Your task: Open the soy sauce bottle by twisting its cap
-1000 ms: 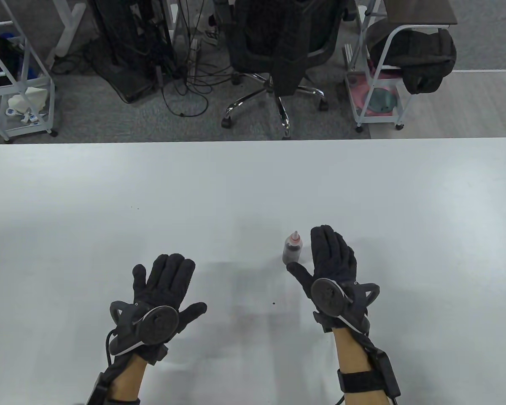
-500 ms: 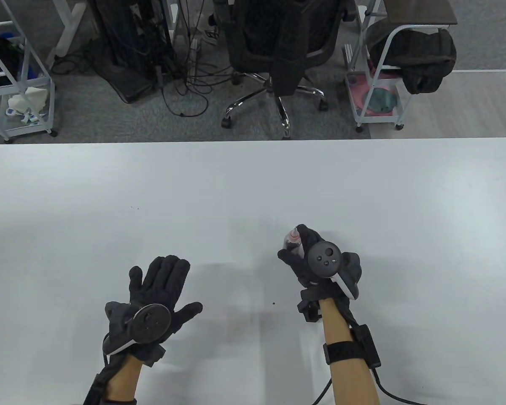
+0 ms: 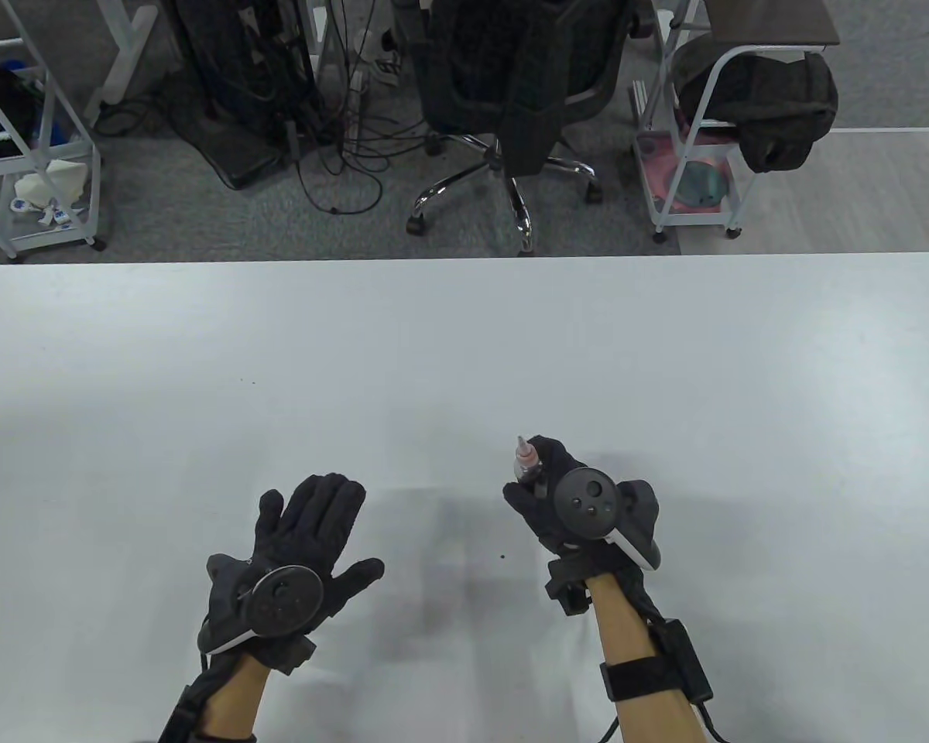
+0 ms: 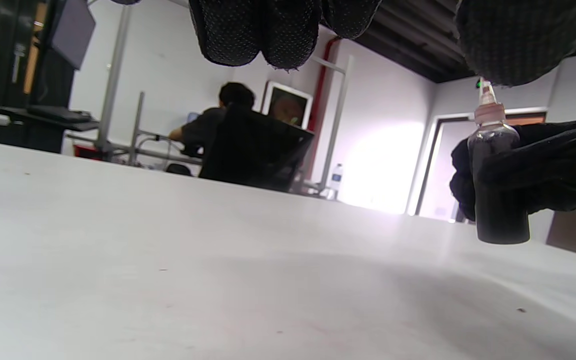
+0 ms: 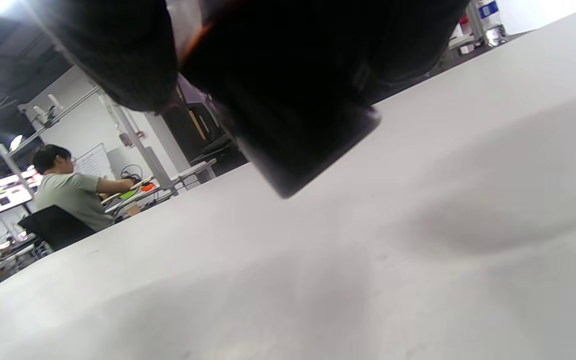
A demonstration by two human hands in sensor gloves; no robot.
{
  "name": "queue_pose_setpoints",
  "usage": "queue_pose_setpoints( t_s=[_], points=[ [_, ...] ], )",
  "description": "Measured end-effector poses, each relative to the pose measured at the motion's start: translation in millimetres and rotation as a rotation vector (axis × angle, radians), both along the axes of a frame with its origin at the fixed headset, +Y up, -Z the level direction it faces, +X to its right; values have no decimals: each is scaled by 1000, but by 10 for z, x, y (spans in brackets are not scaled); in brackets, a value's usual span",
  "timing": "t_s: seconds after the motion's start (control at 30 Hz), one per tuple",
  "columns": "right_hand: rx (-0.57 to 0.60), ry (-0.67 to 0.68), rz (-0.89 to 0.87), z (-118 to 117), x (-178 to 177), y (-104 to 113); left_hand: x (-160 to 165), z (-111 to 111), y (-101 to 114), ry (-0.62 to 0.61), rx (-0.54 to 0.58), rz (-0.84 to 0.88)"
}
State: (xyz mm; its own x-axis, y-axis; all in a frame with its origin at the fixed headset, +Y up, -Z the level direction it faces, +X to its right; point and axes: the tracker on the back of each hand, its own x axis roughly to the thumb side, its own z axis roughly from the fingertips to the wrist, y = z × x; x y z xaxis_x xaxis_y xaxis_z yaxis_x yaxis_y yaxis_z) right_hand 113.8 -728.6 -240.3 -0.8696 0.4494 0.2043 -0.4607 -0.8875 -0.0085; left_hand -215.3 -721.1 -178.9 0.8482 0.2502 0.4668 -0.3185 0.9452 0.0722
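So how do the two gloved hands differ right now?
The right hand grips the small dark soy sauce bottle around its body, lifted off the white table; the left hand holds nothing. The right hand's fingers curl around the bottle; the left hand's fingers are spread flat. Both wear black gloves with a tracker on the back.

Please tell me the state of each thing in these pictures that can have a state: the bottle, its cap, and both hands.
Soy sauce bottle: upright, lifted off the table, full of dark sauce.
Cap: on the bottle, not yet twisted off.
Right hand: grips the bottle around its body.
Left hand: flat, fingers spread, holds nothing, apart from the bottle.
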Motion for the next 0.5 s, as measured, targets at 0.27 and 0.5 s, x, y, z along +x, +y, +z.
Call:
queue_pose_setpoints(
  t_s=[0.27,0.5],
  points=[
    [-7,110,-41,389,-94,41,187,104,35,-87,76,11],
    [3,287,-16,588,-285,0,317,247,99,-120,172,29]
  ],
)
